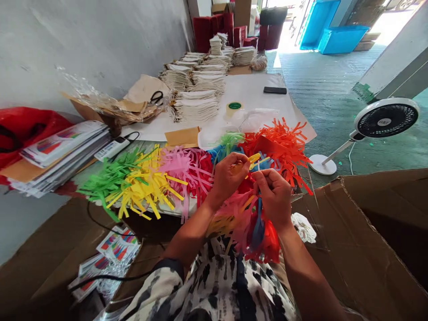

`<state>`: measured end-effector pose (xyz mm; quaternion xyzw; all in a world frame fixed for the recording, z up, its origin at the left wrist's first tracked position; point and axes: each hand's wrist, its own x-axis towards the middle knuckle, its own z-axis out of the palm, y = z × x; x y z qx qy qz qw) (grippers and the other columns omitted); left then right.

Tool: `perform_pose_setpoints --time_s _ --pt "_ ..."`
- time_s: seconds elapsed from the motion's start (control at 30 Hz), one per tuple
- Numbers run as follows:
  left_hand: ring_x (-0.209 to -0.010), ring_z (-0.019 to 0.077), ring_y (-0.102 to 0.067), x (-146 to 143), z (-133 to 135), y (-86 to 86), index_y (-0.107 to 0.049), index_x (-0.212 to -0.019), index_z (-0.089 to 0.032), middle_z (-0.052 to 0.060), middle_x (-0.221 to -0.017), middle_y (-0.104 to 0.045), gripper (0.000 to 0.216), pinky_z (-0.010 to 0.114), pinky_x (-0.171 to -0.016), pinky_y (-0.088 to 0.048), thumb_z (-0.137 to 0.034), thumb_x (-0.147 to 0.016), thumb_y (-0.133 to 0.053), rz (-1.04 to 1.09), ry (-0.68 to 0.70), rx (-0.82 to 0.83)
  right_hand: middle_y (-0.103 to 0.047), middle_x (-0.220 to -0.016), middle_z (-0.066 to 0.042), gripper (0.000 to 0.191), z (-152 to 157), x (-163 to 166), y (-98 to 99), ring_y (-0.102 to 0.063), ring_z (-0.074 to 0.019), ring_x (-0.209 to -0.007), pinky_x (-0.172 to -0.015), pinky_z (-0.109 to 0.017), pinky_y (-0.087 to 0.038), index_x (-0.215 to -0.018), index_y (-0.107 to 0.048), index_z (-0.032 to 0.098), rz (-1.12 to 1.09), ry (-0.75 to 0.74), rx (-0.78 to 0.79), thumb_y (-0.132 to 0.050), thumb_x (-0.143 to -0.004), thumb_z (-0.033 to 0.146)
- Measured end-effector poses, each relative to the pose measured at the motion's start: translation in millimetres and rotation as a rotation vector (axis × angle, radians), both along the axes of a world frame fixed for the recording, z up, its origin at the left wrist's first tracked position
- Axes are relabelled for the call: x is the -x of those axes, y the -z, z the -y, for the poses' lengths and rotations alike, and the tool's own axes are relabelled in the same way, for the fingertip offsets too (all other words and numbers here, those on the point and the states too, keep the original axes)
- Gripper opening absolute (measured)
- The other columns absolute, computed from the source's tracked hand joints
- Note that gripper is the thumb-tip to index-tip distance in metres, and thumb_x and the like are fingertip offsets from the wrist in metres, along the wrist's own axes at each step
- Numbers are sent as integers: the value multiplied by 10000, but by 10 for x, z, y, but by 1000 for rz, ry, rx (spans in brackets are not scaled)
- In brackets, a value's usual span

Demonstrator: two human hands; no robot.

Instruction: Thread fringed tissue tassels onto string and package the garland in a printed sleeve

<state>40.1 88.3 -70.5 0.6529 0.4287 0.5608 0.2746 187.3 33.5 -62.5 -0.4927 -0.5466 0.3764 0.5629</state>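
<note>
My left hand (pixel 232 174) is closed in a pinch on a yellow tissue paper tassel, whose twisted yellow top (pixel 254 159) sticks out past the fingers. Close beside it, my right hand (pixel 274 191) pinches a thin strand or strip at the tassel's end; its exact kind is hard to make out. Below both hands hang pink, blue and red tissue tassels (pixel 238 218) over my lap. On the table edge lie piles of fringed paper: green (pixel 112 178), yellow (pixel 149 180), pink (pixel 182 165) and orange-red (pixel 279 149).
Stacks of white bundles (pixel 195 104) cover the table's back. A tape roll (pixel 234 107), black phone (pixel 274 90) and scissors (pixel 156 97) lie around them. Printed packets (pixel 63 154) sit at left. A white fan (pixel 384 120) stands right, beside cardboard (pixel 374 232).
</note>
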Motion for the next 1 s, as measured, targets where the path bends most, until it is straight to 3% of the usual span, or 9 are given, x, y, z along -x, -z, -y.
perform_pose_setpoints --time_s 0.27,0.5,0.67,1.0 --pt "-977 185 -705 121 71 -41 -710 -943 -233 53 -1025 -743 99 337 -899 -557 -322 -984 -695 -157 150 -166 -596 -591 35 389 -59 -23 28 -484 -102 -506 -492 -241 -372 -825 -655 207 -56 -44 42 -692 -975 565" --pt "-763 141 -657 132 -12 -84 -683 -641 -189 33 -793 -709 408 309 -770 -537 -442 -950 -766 38 275 -9 -581 -608 42 364 -31 -41 62 -510 -101 -519 -493 -233 -370 -849 -646 208 -25 -89 43 -676 -998 539" --pt "-655 103 -620 80 -6 -107 -677 -809 -185 -17 -741 -674 372 240 -622 -493 -495 -824 -882 263 325 255 -574 -605 48 350 -9 -65 58 -488 -101 -520 -505 -241 -364 -857 -634 215 46 -113 37 -653 -1018 525" --pt "-785 159 -755 127 143 -123 -778 -1059 -196 39 -901 -813 351 252 -704 -581 -419 -817 -900 364 362 396 -571 -604 45 346 -2 -112 62 -476 -105 -527 -518 -256 -351 -850 -621 217 123 -116 40 -628 -1030 512"
